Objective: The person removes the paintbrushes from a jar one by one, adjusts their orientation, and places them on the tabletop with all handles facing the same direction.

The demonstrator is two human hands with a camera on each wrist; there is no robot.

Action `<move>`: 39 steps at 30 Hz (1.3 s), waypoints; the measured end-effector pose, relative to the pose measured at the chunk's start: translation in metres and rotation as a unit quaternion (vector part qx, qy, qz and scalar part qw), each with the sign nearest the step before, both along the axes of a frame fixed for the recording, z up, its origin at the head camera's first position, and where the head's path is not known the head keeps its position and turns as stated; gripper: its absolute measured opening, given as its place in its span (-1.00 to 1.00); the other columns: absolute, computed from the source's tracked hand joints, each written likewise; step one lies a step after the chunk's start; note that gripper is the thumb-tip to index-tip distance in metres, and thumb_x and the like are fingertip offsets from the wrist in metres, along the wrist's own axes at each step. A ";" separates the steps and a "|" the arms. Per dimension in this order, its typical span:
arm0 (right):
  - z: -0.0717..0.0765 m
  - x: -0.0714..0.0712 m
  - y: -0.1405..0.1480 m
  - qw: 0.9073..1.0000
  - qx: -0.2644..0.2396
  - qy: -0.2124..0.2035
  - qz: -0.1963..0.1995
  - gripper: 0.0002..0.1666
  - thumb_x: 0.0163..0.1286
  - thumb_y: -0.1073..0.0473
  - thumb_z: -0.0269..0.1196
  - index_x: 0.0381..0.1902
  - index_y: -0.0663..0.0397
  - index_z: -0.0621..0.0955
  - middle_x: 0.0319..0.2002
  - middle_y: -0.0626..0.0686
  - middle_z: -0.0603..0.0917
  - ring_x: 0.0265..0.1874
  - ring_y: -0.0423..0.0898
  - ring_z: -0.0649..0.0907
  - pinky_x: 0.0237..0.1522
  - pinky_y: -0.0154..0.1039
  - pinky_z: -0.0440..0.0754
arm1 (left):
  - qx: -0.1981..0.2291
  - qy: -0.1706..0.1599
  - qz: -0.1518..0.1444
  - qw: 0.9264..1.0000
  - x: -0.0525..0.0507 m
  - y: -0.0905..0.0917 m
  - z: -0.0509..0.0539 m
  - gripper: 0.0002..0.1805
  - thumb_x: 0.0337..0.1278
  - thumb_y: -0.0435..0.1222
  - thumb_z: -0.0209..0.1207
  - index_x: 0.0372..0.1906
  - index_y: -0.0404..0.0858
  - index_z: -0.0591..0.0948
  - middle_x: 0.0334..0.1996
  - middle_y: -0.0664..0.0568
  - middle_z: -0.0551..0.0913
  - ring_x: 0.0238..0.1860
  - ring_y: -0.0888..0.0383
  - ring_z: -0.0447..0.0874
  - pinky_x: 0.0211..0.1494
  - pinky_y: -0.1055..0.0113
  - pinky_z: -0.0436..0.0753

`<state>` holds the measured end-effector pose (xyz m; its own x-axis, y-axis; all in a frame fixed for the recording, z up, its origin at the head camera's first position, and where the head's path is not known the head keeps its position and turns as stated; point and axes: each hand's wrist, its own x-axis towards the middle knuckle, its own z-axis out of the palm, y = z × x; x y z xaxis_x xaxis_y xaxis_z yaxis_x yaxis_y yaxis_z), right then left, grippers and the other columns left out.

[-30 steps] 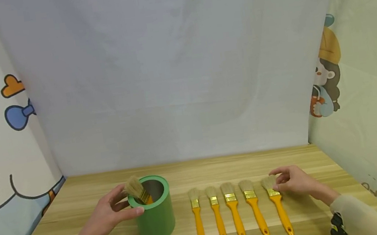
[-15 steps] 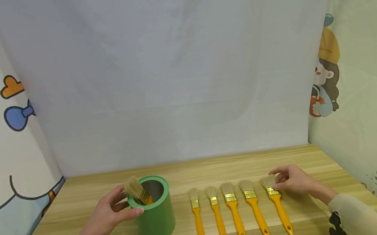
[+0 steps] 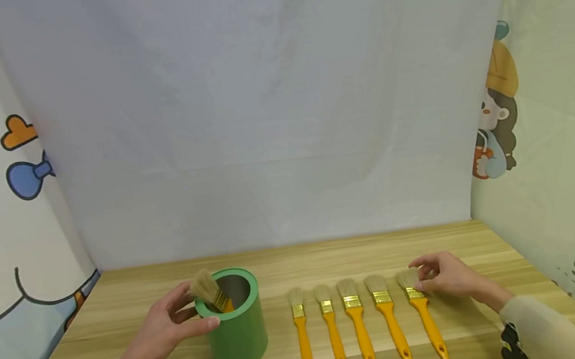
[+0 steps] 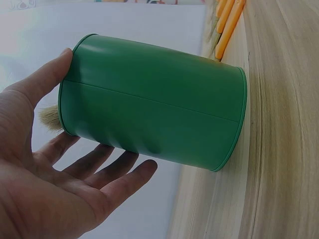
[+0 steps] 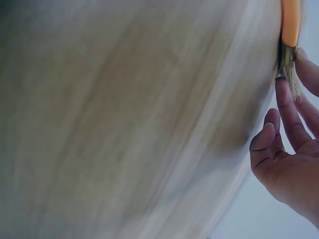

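On the left of the table stands a green can (image 3: 238,340), upright, with one paintbrush (image 3: 206,288) leaning in it, bristles up over the rim. My left hand (image 3: 166,322) holds the can from its left side; in the left wrist view the thumb touches the rim and the fingers (image 4: 124,164) lie along the wall. At the right end of a row of paintbrushes, my right hand (image 3: 447,276) pinches the bristles of the rightmost paintbrush (image 3: 427,319), which lies on the table. The right wrist view shows that brush's orange handle (image 5: 290,22) at the top right edge.
Several more paintbrushes with orange handles, such as the middle one (image 3: 361,331), lie side by side between the can and my right hand, bristles away from me. A pale cloth (image 3: 267,115) hangs behind the wooden table (image 3: 131,287), with printed cloths at both sides.
The bristle end of the rightmost paintbrush has shifted very slightly left with my right hand. My left hand and the can stay where they were.
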<state>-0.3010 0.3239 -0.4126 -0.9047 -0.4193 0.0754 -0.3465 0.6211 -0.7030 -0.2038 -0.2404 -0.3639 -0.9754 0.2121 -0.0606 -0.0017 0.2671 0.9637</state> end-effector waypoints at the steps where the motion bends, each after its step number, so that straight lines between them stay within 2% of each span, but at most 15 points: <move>1: 0.000 0.000 0.000 1.000 0.000 -0.001 0.001 -0.45 0.33 0.32 0.49 0.16 0.57 0.60 -0.21 0.12 0.73 -0.31 -0.02 0.66 -0.29 -0.25 0.64 | 0.000 0.000 0.000 1.000 0.000 0.000 0.000 -0.02 0.28 -0.14 0.44 0.66 -0.23 0.18 0.54 -0.41 0.23 0.48 -0.43 0.30 0.33 -0.18 0.57; 9: 0.001 0.000 -0.001 1.000 0.004 -0.005 -0.003 -0.45 0.32 0.32 0.49 0.16 0.57 0.60 -0.22 0.11 0.73 -0.32 -0.02 0.66 -0.31 -0.25 0.65 | -0.001 0.006 -0.001 1.000 0.000 0.000 0.000 -0.02 0.27 -0.14 0.44 0.66 -0.24 0.19 0.55 -0.41 0.23 0.49 -0.44 0.29 0.34 -0.19 0.56; 24: 0.002 -0.001 0.000 1.000 0.007 0.007 0.012 -0.46 0.32 0.32 0.49 0.15 0.57 0.62 -0.26 0.06 0.71 -0.42 -0.10 0.62 -0.37 -0.28 0.61 | -0.005 0.005 -0.001 1.000 0.000 0.000 0.001 -0.02 0.27 -0.14 0.45 0.66 -0.24 0.19 0.54 -0.41 0.24 0.49 -0.43 0.30 0.34 -0.19 0.55; 39: 0.001 -0.003 0.000 1.000 0.004 -0.003 0.030 -0.45 0.35 0.33 0.46 0.18 0.62 0.59 -0.26 0.07 0.69 -0.43 -0.10 0.61 -0.36 -0.29 0.61 | -0.004 0.000 -0.002 1.000 -0.001 -0.001 -0.001 -0.01 0.28 -0.13 0.44 0.67 -0.23 0.17 0.55 -0.40 0.23 0.49 -0.42 0.30 0.33 -0.19 0.56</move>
